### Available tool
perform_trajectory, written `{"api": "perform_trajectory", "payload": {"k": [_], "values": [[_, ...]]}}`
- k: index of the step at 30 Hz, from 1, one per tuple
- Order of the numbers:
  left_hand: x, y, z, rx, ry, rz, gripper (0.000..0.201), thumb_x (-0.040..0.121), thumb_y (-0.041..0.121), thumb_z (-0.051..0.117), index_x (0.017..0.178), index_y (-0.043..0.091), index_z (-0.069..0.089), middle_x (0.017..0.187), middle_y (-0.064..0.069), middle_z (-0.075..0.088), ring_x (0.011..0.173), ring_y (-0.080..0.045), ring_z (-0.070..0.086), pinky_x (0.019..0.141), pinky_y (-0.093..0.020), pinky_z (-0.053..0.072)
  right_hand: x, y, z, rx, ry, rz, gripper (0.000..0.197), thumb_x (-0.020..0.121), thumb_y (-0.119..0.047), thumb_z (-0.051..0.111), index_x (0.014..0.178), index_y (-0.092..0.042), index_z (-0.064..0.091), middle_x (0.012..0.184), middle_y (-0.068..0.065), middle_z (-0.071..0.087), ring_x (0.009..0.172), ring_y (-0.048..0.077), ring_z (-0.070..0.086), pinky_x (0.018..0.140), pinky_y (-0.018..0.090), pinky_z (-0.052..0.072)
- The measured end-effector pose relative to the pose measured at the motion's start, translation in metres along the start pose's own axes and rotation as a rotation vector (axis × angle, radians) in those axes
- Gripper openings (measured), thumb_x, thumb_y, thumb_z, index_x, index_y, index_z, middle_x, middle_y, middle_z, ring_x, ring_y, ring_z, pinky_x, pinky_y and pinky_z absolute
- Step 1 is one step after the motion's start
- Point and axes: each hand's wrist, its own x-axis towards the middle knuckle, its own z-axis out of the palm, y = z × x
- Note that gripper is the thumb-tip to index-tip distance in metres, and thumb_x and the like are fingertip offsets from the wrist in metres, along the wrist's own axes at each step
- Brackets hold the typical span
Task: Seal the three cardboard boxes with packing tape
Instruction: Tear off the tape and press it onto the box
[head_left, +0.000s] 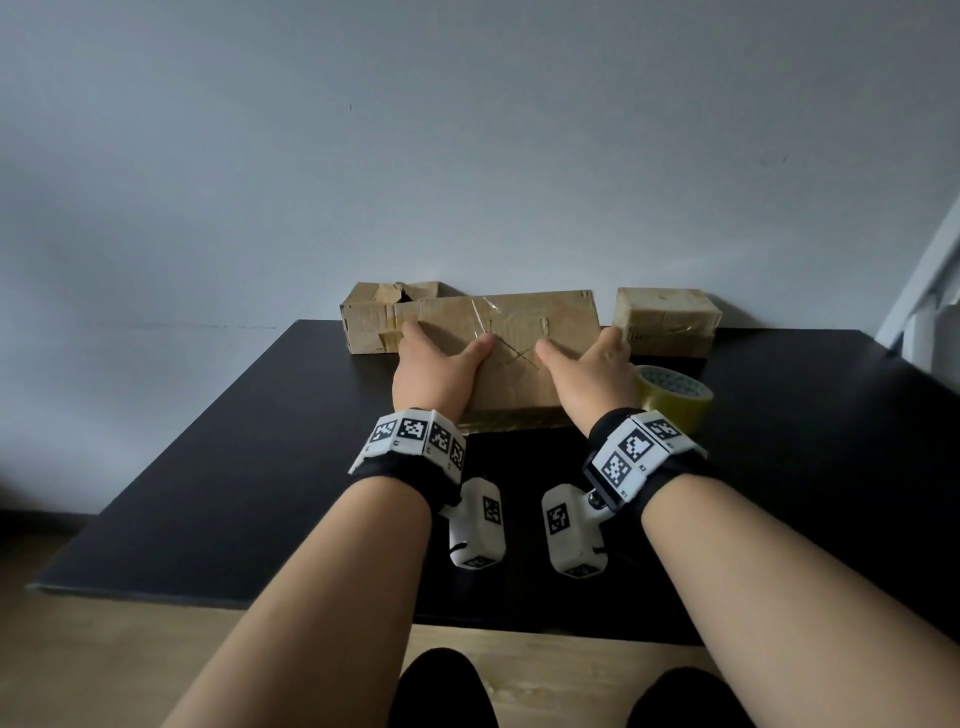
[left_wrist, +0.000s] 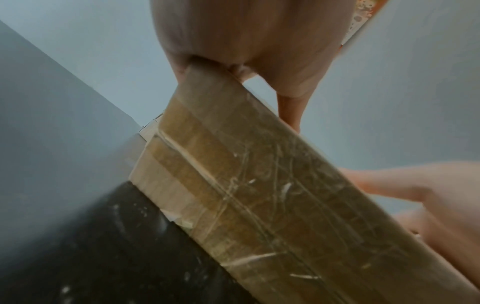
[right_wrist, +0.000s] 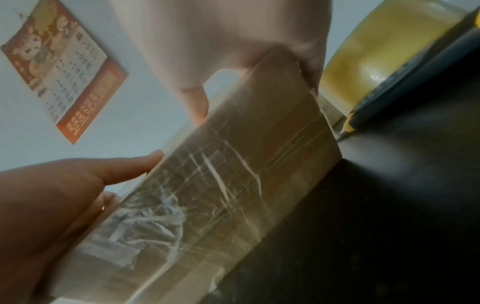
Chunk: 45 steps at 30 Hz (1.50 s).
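Head view: both hands, left hand (head_left: 434, 371) and right hand (head_left: 587, 376), clasp the middle box (head_left: 511, 332) at frame centre, already taped. Two boxes flank it; tape roll (head_left: 670, 397) idle right on the worktop (head_left: 208, 467). Wrist views: wrinkled tape covers its side; probably nearly finished.

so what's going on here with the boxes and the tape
A person is holding the middle cardboard box on a black table with both hands: the left hand grips its left end and the right hand its right end, thumbs on top. Clear tape, wrinkled in places, already covers its top and front. The roll of packing tape lies unused just right of it. Two more boxes stand by the wall: the left box has a torn top, and the right box looks closed.
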Motion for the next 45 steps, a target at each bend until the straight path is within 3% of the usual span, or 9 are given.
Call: {"api": "perform_trajectory", "payload": {"k": [5,11,17,20,24,31,34,43,45], "values": [[-0.007,0.0,0.002,0.015,0.057,0.01,0.081,0.072,0.063,0.068,0.13,0.017,0.034,0.134,-0.003,0.049,0.114,-0.028,0.055,0.084,-0.034,0.044,0.002,-0.002,-0.002,-0.07,-0.031,0.029,0.097,0.079,-0.079,0.048,0.142,-0.008,0.027,0.142,0.014,0.044,0.119,0.034,0.054,0.079,0.038,0.042],[-0.004,0.0,0.0,-0.018,0.014,-0.021,0.083,0.071,0.067,0.067,0.13,0.017,0.035,0.121,-0.002,0.057,0.107,-0.025,0.059,0.077,-0.031,0.044,0.007,-0.004,-0.004,-0.087,-0.071,0.041,0.08,0.092,-0.067,0.039,0.144,-0.008,0.026,0.143,0.015,0.043,0.118,0.035,0.054,0.074,0.036,0.037],[-0.003,-0.014,-0.001,-0.022,-0.022,-0.038,0.096,0.061,0.085,0.053,0.137,0.029,0.037,0.127,-0.002,0.053,0.11,-0.024,0.056,0.093,-0.044,0.05,0.016,-0.001,-0.007,-0.11,-0.15,0.071,0.092,0.089,-0.075,0.036,0.147,-0.004,0.026,0.148,0.019,0.035,0.127,0.036,0.048,0.092,0.043,0.044],[0.002,-0.016,-0.003,-0.01,-0.057,-0.056,0.096,0.057,0.087,0.05,0.136,0.034,0.039,0.127,-0.001,0.054,0.109,-0.024,0.058,0.093,-0.046,0.05,0.022,-0.005,-0.007,-0.171,-0.163,0.084,0.094,0.087,-0.078,0.033,0.145,-0.004,0.029,0.142,0.019,0.042,0.119,0.035,0.054,0.081,0.039,0.045],[0.017,-0.007,-0.001,0.041,-0.084,-0.062,0.081,0.072,0.067,0.055,0.139,0.023,0.039,0.127,-0.001,0.056,0.111,-0.024,0.057,0.096,-0.043,0.049,0.035,-0.009,-0.006,-0.18,-0.186,0.061,0.088,0.089,-0.07,0.044,0.143,-0.002,0.034,0.139,0.019,0.048,0.117,0.034,0.056,0.076,0.033,0.041],[0.061,0.02,0.018,-0.151,-0.097,-0.108,0.062,0.079,0.037,0.065,0.127,0.011,0.037,0.108,-0.005,0.059,0.09,-0.02,0.059,0.072,-0.032,0.049,0.069,-0.014,-0.015,-0.01,-0.085,0.014,0.072,0.09,-0.051,0.059,0.14,-0.004,0.036,0.135,0.015,0.053,0.118,0.031,0.057,0.079,0.031,0.043],[0.081,0.034,0.032,-0.23,-0.171,-0.106,0.054,0.08,0.025,0.066,0.121,0.013,0.033,0.107,-0.007,0.057,0.09,-0.02,0.06,0.073,-0.031,0.053,0.094,-0.022,-0.023,0.041,0.023,0.016,0.063,0.09,-0.042,0.062,0.133,-0.006,0.034,0.13,0.014,0.054,0.111,0.032,0.059,0.08,0.034,0.047],[0.117,0.037,0.084,-0.16,-0.321,-0.098,0.068,0.068,0.022,0.064,0.129,0.006,0.038,0.114,-0.012,0.057,0.098,-0.024,0.058,0.079,-0.035,0.05,0.146,-0.012,-0.008,-0.042,-0.088,0.151,0.067,0.087,-0.02,0.058,0.145,0.0,0.032,0.13,0.017,0.056,0.112,0.032,0.06,0.085,0.037,0.051],[0.121,0.034,0.094,-0.162,-0.375,-0.098,0.064,0.072,0.017,0.064,0.13,0.004,0.038,0.11,-0.011,0.058,0.095,-0.021,0.059,0.077,-0.033,0.05,0.149,-0.012,-0.002,-0.049,-0.143,0.156,0.061,0.083,-0.02,0.056,0.139,-0.002,0.042,0.127,0.016,0.057,0.109,0.032,0.059,0.086,0.037,0.051]]}}
